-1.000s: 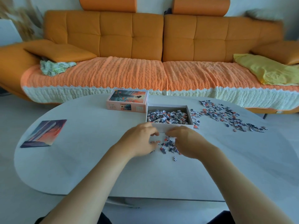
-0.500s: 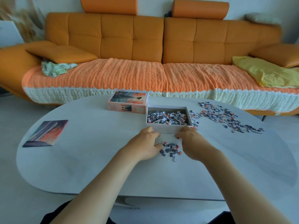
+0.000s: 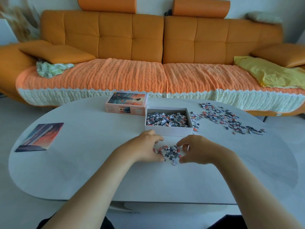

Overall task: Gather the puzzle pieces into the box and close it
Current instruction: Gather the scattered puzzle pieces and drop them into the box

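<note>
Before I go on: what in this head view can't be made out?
- Head view: whether the left hand or right hand holds any of the small pile of grey, white and red puzzle pieces under its palm; the hands' backs hide that.
- Head view: floor of the open white cardboard box; pieces cover it.
- Head view: lettering on the pink printed lid; too small.

lid point(image 3: 127, 104) left of box point(image 3: 168, 131), pieces point(image 3: 166, 119) inside
</note>
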